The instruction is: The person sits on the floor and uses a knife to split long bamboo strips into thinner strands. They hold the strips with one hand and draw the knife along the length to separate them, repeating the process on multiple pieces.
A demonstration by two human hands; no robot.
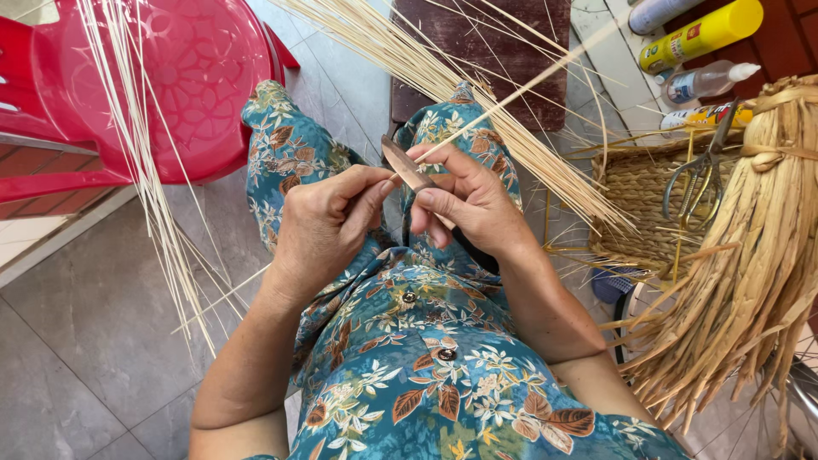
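Head view: knife (407, 167) blade up-left, reed strip (511, 94) up-right.

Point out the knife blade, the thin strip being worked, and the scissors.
knife blade (407, 167), head view, middle of the flat metal between the hands.
thin strip (511, 95), head view, mid-length above the right hand.
scissors (700, 175), head view, the pivot, lying on the woven basket.

Two hands (328, 226) (469, 200); one knife (407, 166) (small); one scissors (700, 175).
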